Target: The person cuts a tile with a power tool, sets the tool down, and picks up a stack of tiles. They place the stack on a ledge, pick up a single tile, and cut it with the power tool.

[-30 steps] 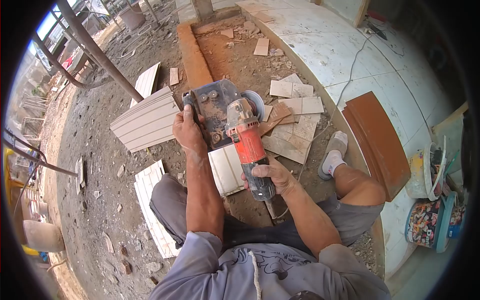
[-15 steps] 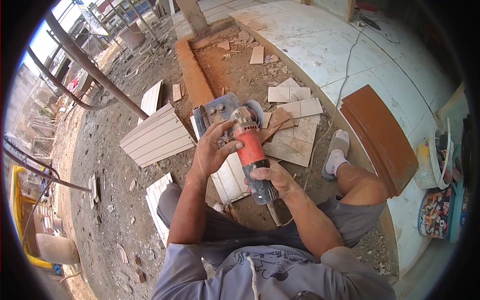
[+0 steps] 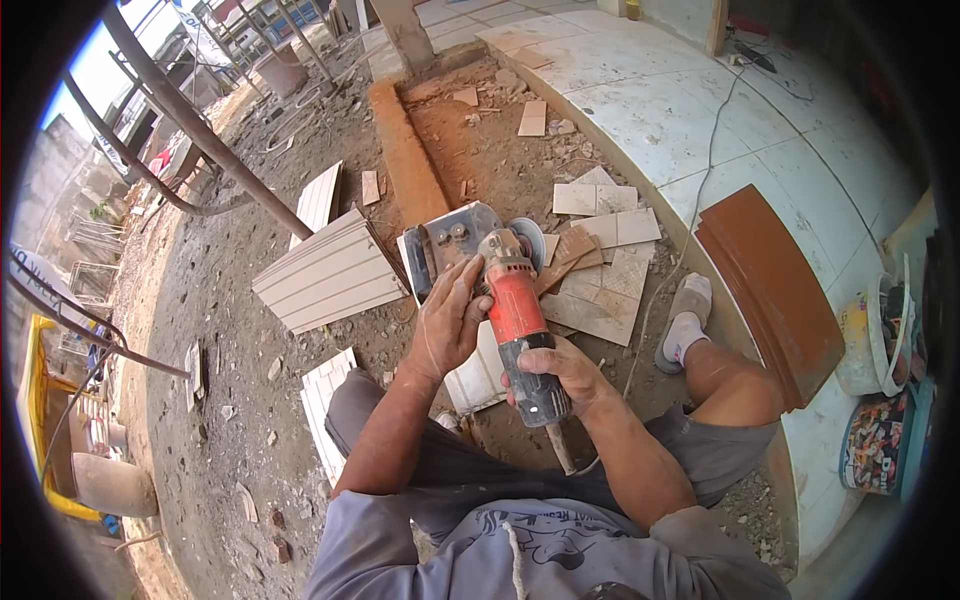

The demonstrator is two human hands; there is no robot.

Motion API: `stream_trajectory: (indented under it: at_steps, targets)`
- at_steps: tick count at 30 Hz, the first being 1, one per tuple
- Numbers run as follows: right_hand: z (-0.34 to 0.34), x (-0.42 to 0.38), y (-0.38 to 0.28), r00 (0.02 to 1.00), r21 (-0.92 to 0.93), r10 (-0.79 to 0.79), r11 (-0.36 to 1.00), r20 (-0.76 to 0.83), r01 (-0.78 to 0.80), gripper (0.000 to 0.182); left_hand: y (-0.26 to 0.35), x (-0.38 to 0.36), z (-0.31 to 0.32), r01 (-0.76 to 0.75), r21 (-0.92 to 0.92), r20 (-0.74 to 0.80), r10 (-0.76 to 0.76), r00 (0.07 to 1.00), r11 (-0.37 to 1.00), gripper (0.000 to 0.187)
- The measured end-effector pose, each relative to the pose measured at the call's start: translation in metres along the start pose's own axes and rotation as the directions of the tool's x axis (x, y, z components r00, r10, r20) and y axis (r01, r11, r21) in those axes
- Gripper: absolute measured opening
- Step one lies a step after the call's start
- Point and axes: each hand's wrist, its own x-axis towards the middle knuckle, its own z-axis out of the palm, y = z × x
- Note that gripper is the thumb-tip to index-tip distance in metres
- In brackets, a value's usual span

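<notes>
An angle grinder [image 3: 517, 303] with a red and black body lies across my lap area, its disc [image 3: 530, 238] at the far end. My right hand [image 3: 562, 372] wraps round its black rear body, near the cord. Against the side of the metal head, my left hand [image 3: 450, 318] rests with its fingers straight and together, thumb by the red housing. A dusty metal plate [image 3: 460, 222] with bolts sits left of the head, with a black bar [image 3: 420, 262] along its edge. Partly hidden below the grinder is a pale tile [image 3: 477, 375].
Striped pale tiles [image 3: 325, 275] are stacked on the dirt to the left. Cut tile pieces [image 3: 605, 290] lie on the right. Brown tiles [image 3: 770, 290] lean by the white tiled floor [image 3: 650, 90]. Buckets [image 3: 875, 430] stand far right; a metal pole [image 3: 215, 140] slants at upper left.
The view has shifted slightly, so the scene sits a little further right and lower. My left fingers have drawn back from over the grinder's head to its side. My right hand keeps its grip.
</notes>
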Motion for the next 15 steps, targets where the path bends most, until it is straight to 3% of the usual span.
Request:
stream_trajectory:
  at_steps: [3,7,11,15]
  targets:
    - [0.0,-0.001,0.0,1.0,-0.026,-0.002,1.0,-0.009,0.002,0.05,0.002,-0.004,0.003,0.036,0.024,0.006,-0.036,0.999,0.999,0.051]
    - [0.002,-0.004,-0.001,1.0,-0.055,-0.002,0.999,-0.008,0.002,0.056,0.006,-0.001,-0.006,0.182,-0.256,0.068,-0.17,0.983,0.949,0.056]
    - [0.004,-0.005,0.001,1.0,-0.035,0.004,0.999,0.003,-0.004,0.057,0.001,-0.003,-0.008,0.174,-0.283,0.04,-0.169,0.985,0.943,0.058]
    - [0.007,-0.005,-0.003,1.0,-0.054,0.01,0.999,0.004,-0.009,0.059,0.001,0.0,-0.011,0.095,-0.155,0.002,-0.096,0.995,0.983,0.056]
